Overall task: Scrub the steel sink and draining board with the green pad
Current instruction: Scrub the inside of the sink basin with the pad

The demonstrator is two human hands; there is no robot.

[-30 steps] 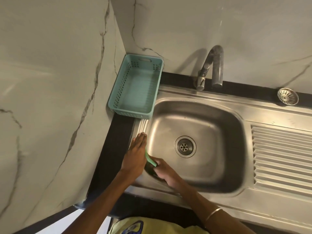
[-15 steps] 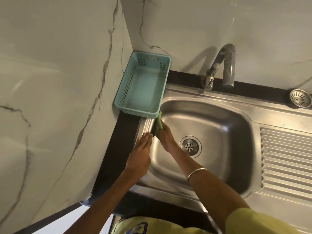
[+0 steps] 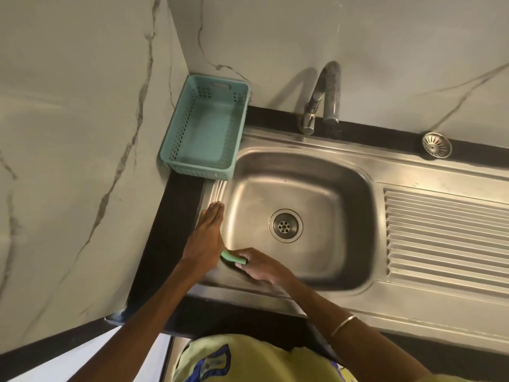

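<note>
The right hand (image 3: 259,267) was curled round the flat green scouring pad (image 3: 233,257), pinching it against the near-left wall of the rectangular stainless-steel sink basin (image 3: 325,194), so the pad sat low in the corner of the basin nearest the person, well on the near-left side of the round steel drain (image 3: 285,225). The left hand (image 3: 207,235) lay flat with its fingers straight and together on the ribbed left rim of the basin, pressing down as a brace and holding nothing. Judged from this, the scrubbing was at work on the basin's left and near walls and was far from complete: no foam, wet streaks or clear contrast between cleaned and uncleaned metal showed, so how much of the basin had been covered could not be told. The ribbed steel draining board (image 3: 446,232), on the far side of the drain from the pad, looked dry and untouched, with a few faint marks on the flat steel beside its ribs, and it was probably all yet to be done. The basin floor round the drain, the right wall and the back wall under the curved steel tap (image 3: 327,95) also seemed to remain. An empty teal perforated plastic basket (image 3: 176,150) stood at the basin's far-left corner, overlapping the rim there, and might have needed shifting to reach the steel beneath. A loose round steel strainer (image 3: 437,144) lay on the black counter behind the draining board.
</note>
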